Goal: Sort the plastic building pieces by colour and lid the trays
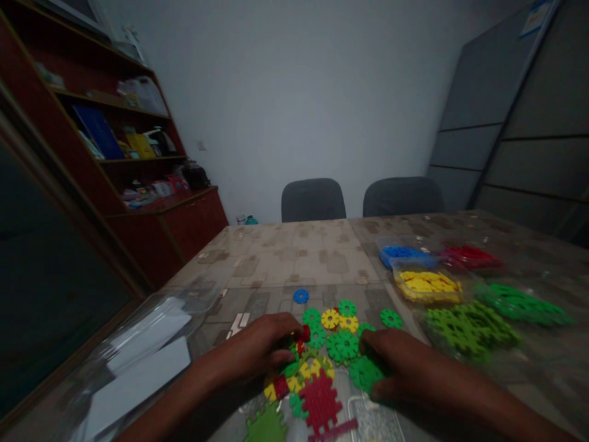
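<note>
My left hand (264,345) is curled over a cluster of notched plastic pieces, its fingers and thumb closing around a small red piece (302,334) among green and yellow ones; the grip is partly hidden. My right hand (398,362) has its fingers bent over a green notched disc (364,374), thumb at the near edge. Between the hands lie more green discs (342,347) and yellow discs (330,319). Nearer me are a red toothed square (321,402) and an olive-green toothed square (265,425). A blue disc (300,296) lies farther out.
To the right stand clear trays of blue pieces (405,255), yellow pieces (427,283) and red pieces (472,256). Green pieces (522,304) and light-green pieces (472,328) lie nearer. White cards (138,387) in clear plastic are at left. Two chairs (313,199) stand behind the table.
</note>
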### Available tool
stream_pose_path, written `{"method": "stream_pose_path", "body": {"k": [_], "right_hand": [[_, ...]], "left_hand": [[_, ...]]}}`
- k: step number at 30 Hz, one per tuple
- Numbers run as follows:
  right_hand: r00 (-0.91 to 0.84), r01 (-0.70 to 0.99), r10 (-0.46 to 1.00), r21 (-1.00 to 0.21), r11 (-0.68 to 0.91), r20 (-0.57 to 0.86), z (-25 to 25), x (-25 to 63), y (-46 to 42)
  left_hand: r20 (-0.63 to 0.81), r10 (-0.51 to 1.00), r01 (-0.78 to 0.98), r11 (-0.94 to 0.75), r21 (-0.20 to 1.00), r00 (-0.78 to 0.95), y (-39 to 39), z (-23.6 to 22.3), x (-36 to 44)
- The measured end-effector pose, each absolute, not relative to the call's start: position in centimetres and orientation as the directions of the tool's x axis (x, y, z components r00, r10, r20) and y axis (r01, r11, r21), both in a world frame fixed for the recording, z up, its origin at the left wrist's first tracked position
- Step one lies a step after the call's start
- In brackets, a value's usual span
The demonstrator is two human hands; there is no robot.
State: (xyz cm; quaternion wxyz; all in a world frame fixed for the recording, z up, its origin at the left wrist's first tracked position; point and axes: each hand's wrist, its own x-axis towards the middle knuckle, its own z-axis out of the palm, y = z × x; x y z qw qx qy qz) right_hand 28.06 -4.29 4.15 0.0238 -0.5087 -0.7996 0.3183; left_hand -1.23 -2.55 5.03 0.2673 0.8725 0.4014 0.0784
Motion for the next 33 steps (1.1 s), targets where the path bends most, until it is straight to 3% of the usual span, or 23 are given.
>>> {"method": "stream_pose_path", "body": {"k": [8, 16, 24, 33], "right_hand": [[-0.516, 0.747, 0.815, -0.604, 0.278, -0.264, 3.4, 27.9, -4.4], [-0.46, 0.81, 0.845, -0.517, 0.275, -0.272, 3.6, 27.6, -4.1], [-0.553, 0.703, 0.807, -0.636, 0.317, -0.21, 3.9, 27.7, -4.1], [-0.56, 0.701, 0.812, -0.617, 0.357, -0.167, 4.6, 27.8, -4.4]], "left_hand": [[-0.087, 0.746, 0.668, -0.531, 0.521, 0.661, -2.6, 5.1, -1.3], [-0.093, 0.759, 0.683, -0.517, 0.516, 0.644, -2.6, 5.2, -1.1], [-0.094, 0.757, 0.681, -0.517, 0.519, 0.646, -2.7, 5.3, -1.1], [-0.096, 0.761, 0.684, -0.511, 0.521, 0.642, -2.8, 5.6, -0.9]]}}
